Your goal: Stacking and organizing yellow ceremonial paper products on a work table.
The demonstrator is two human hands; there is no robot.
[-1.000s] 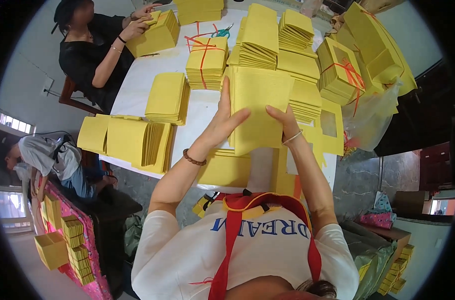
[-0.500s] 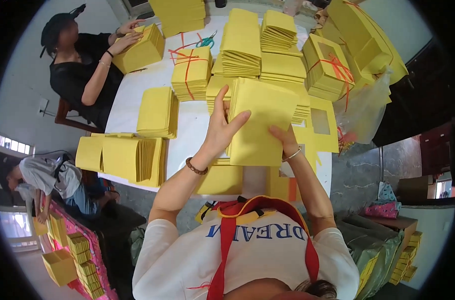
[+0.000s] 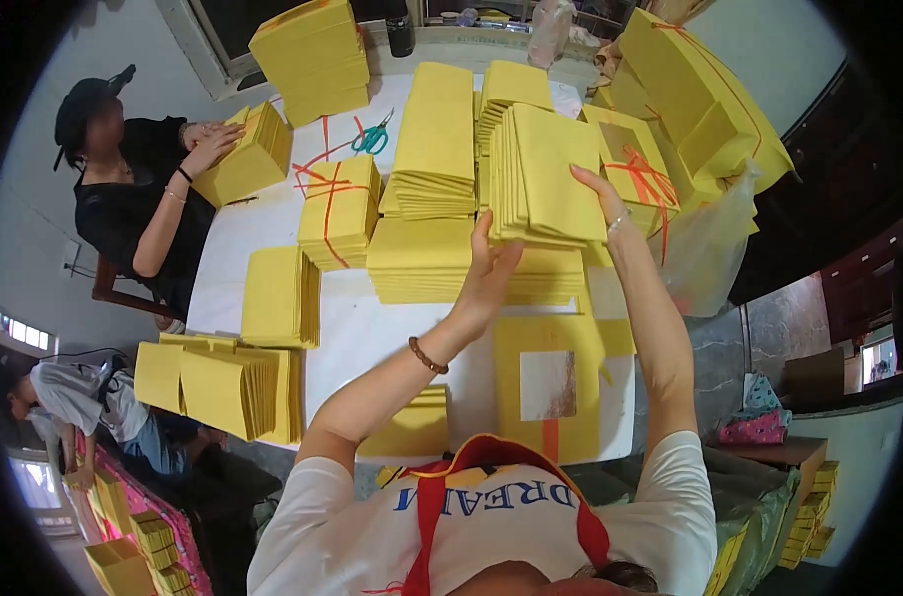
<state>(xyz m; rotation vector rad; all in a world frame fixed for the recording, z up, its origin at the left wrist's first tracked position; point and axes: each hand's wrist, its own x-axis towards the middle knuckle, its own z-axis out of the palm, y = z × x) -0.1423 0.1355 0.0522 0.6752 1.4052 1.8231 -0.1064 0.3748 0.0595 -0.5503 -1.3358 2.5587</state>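
A stack of flat-folded yellow card pieces [image 3: 560, 179] rests tilted on the pile at the back right of the table. My right hand [image 3: 602, 199] grips its right side, thumb on top and the other fingers hidden behind. My left hand [image 3: 486, 278] is at the stack's lower left corner with its fingers apart; whether the fingertips touch the card I cannot tell. Left of that stack stands a taller pile of the same folded card [image 3: 431, 129]. A lower row of yellow card [image 3: 421, 258] lies in front of both.
A bundle tied with red ribbon [image 3: 337, 214] and teal-handled scissors [image 3: 372, 137] lie left of the piles. Another tied bundle [image 3: 635, 164] and a clear plastic bag [image 3: 714, 238] are at the right. Across the left corner, a co-worker's hands [image 3: 213, 144] touch a yellow block.
Both hands have moved away from my body with the stack, onto the back right pile. My left hand has come off the stack's side and opened. The view has shifted too.
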